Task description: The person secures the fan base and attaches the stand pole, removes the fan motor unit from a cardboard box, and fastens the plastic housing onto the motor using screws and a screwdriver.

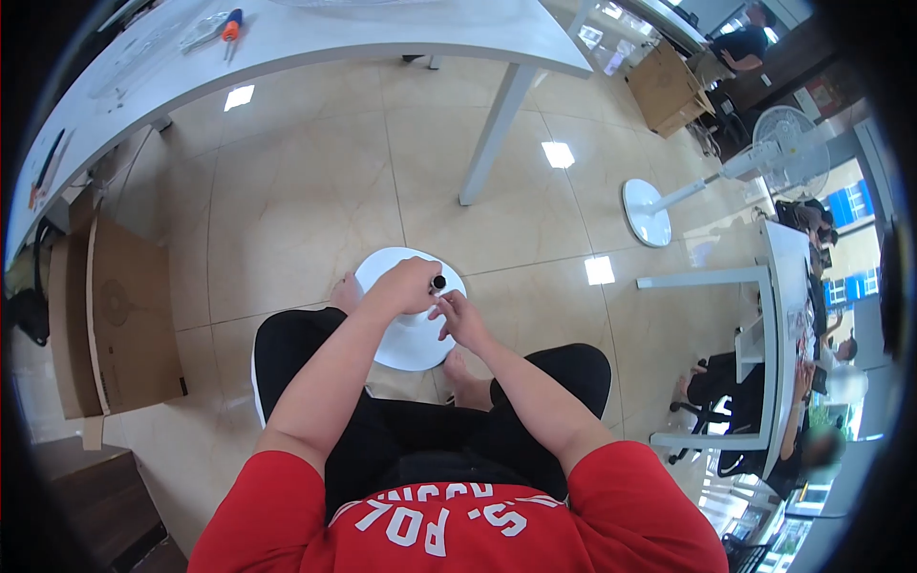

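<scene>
A white rounded base stands on the floor between my feet. Over it my left hand is closed around an upright pole, whose dark round top end shows beside the fingers. My right hand is just to the right and a little lower, fingers partly curled and apart near the pole; I see nothing held in it. The rest of the pole is hidden under my hands.
A white table with an orange-and-blue screwdriver spans the top. Cardboard boxes stand at the left and upper right. An assembled white fan stands right. Other people are at the far right, by another table.
</scene>
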`<state>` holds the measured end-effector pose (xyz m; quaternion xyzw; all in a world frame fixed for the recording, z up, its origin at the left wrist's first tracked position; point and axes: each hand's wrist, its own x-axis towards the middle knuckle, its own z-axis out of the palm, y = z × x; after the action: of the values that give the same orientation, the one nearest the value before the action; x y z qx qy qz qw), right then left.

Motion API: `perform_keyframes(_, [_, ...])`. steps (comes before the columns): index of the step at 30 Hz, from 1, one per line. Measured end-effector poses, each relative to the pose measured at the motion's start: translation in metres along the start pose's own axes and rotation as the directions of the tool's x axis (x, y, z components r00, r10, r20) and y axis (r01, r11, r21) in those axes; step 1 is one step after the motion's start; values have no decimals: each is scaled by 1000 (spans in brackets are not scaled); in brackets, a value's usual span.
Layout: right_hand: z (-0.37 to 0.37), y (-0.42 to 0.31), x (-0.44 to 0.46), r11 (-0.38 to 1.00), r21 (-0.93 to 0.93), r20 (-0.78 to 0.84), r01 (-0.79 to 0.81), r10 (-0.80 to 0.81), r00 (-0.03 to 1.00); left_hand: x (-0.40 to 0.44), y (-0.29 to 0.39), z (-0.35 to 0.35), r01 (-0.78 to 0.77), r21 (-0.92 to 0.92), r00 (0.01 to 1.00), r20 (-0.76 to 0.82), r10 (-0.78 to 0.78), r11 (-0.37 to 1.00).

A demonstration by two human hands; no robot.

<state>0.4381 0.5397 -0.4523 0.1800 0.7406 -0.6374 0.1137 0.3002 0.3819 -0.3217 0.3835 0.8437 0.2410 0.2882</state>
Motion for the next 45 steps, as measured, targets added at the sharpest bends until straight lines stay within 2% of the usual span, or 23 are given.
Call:
perform_keyframes(2, [-2, 0, 4, 978, 184, 67, -93, 82, 994, 4, -8, 7, -1, -5, 1000, -23, 1, 1000])
perform_keyframes(3, [-4, -3, 8, 942, 253, 118, -222, 197, 973, 5, -9, 10, -16, -8, 999, -33, 16, 1000])
perform_keyframes(4, [-5, -5, 14, 944, 246, 128, -218, 191, 973, 6, -10, 12, -33, -11, 999, -42, 33, 999])
perform_keyframes(6, [-10, -9, 26, 762, 372, 228, -531, 480, 847, 3, -8, 11, -5, -6, 999, -45, 5, 1000])
perform_keyframes(7, [-12, -12, 33, 718, 357, 244, -598, 546, 802, 2, -7, 10, -26, 5, 999, -41, 26, 1000])
perform_keyframes(8, [-14, -15, 36, 726, 350, 248, -592, 538, 806, 1, -6, 9, -45, 16, 998, -38, 46, 999])
perform_keyframes(11, [-15, -16, 42, 560, 416, 375, -716, 612, 697, -3, -3, 5, -35, 0, 999, -33, 35, 999])
perform_keyframes(14, [-14, -9, 41, 572, 421, 323, -704, 631, 706, -9, 2, 1, -14, -4, 1000, -22, 14, 1000])
perform_keyframes(15, [-8, -17, 31, 721, 287, 170, -631, 610, 774, -8, 1, 2, -16, -10, 1000, -26, 16, 1000])
perform_keyframes(16, [1, -18, 23, 725, 289, 173, -625, 603, 779, -7, -1, 3, -19, -14, 999, -30, 19, 1000])
perform_keyframes(18, [19, -24, 6, 941, -75, -73, -330, 325, 943, -4, -5, 6, -26, -4, 999, -37, 26, 1000])
perform_keyframes(20, [33, -20, -7, 934, -80, -155, -347, 332, 930, -5, -6, 9, -53, -38, 997, -55, 51, 998])
perform_keyframes(21, [34, -7, -7, 948, -302, -256, -103, 23, 966, -6, -5, 8, -53, -35, 997, -58, 51, 998])
perform_keyframes(22, [35, 5, -5, 843, -526, -279, 115, -298, 913, -7, -5, 8, -46, -44, 998, -54, 44, 998])
perform_keyframes(24, [38, 3, -8, 824, -566, -272, 38, -230, 934, -12, -4, 5, -35, -46, 998, -52, 33, 998])
perform_keyframes(26, [44, 3, -12, 807, -577, -318, 122, -360, 877, -17, -4, 5, -48, -61, 998, -54, 45, 997])
perform_keyframes(32, [43, 15, -14, 795, -604, -364, 58, -340, 867, -17, -19, 25, -83, -84, 984, -164, 69, 993])
perform_keyframes(36, [50, 12, -15, 740, -672, -410, 35, -411, 814, -25, -21, 31, -124, -133, 972, -216, 93, 983])
perform_keyframes(38, [52, 11, -13, 945, -318, -380, -77, -52, 924, -27, -22, 34, -128, -120, 967, -234, 97, 985])
perform_keyframes(39, [57, 13, -12, 946, -313, -386, -80, -50, 921, -29, -24, 36, -129, -106, 962, -256, 98, 986])
perform_keyframes(41, [62, 13, -7, 974, 188, -308, -129, 183, 934, -31, -27, 37, -152, -98, 953, -278, 120, 983])
perform_keyframes(42, [60, 12, -6, 975, 183, -314, -127, 180, 932, -31, -28, 37, -171, -94, 943, -305, 135, 981])
perform_keyframes(45, [57, 13, -5, 991, -36, -340, -126, 106, 934, -29, -32, 39, -176, -127, 949, -284, 134, 976])
